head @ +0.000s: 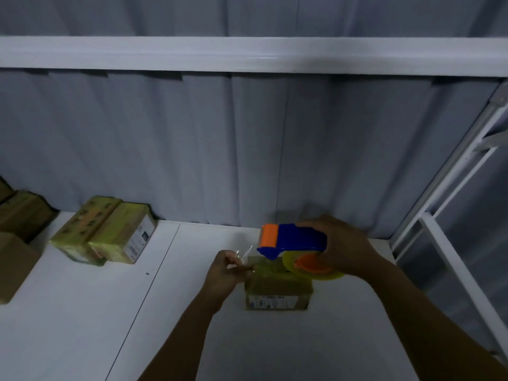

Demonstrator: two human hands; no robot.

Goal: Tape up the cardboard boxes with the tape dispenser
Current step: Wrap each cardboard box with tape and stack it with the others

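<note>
A small cardboard box [277, 291] is set near the middle of the white table [82, 312], its top already covered in yellowish tape and a printed label shown on its near side. Just above its far edge a blue and orange tape dispenser [297, 239] is held, with the orange end pointed left and the yellow roll of tape [316, 268] hung beneath it over the box's right corner. The dispenser's handle is gripped from above by the right hand [346, 246], the fingers curled round it. A clear strip of tape [243, 254] is drawn out leftward from the dispenser, and its free end is pinched between the fingertips of the left hand [225, 273], which is held just beside the box's left top edge.

Well apart to the left, two taped boxes [107, 232] are laid side by side, touching, near the back of the table. At the far left edge, plain brown boxes [16, 237] are stacked. The table is backed by a grey pleated curtain [192, 147], crossed higher up by a white beam [247, 55], and a white frame [453, 202] is seen at the right.
</note>
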